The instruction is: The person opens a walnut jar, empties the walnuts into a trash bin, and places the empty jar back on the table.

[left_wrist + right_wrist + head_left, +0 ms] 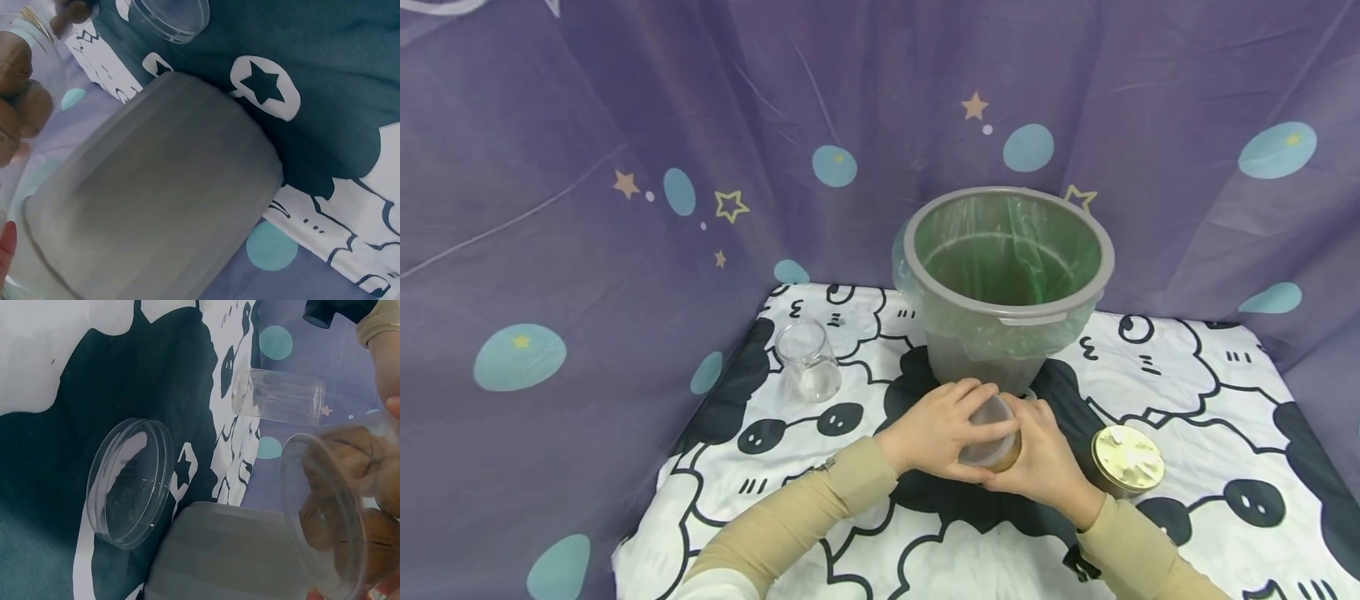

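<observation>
Both hands hold a clear plastic jar (988, 446) in front of the bin in the head view. My left hand (940, 429) wraps its far and left side, and my right hand (1045, 458) grips it from the right. Through the jar wall (322, 519), several round brown nuts that look like walnuts (365, 547) show in the right wrist view. A shallow clear round lid or dish (131, 484) lies on the cloth below the hands. Right of the right hand stands a container with a gold lid (1127, 458).
A grey bin (985, 362) with a green liner (1007, 258) stands just beyond the hands. At the left, a clear jar (808, 362) stands on the patterned cloth (805, 533). A purple curtain (880, 100) hangs behind and at the sides.
</observation>
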Tool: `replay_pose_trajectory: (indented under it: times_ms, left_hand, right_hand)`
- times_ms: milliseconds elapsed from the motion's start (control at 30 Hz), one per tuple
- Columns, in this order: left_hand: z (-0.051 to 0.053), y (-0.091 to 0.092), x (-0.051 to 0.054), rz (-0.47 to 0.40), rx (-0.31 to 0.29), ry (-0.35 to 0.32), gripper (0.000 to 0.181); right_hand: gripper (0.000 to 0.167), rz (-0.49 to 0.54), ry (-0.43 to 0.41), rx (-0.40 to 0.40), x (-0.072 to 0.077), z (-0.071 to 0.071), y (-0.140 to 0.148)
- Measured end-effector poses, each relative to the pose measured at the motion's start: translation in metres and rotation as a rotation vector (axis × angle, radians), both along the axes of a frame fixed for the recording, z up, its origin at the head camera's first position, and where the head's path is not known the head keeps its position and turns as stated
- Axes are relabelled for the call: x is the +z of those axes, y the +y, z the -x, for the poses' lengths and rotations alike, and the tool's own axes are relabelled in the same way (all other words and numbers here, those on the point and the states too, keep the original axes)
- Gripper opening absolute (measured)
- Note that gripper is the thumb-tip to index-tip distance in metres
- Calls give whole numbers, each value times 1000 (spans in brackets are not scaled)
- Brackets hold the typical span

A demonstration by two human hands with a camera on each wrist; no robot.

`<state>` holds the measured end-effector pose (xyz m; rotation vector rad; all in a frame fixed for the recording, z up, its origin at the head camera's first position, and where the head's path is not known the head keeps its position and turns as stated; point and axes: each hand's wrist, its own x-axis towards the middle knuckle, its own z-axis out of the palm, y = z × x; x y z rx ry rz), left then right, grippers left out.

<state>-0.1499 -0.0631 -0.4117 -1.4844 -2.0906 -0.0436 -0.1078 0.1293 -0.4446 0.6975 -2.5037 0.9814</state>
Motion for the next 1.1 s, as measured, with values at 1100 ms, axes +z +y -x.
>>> replay_pose_trajectory:
  times_ms: [1100]
  left_hand:
    - [-9,8,5,17,205,-406,65]
  right_hand:
    - [96,9,-28,-37,-15,11,1]
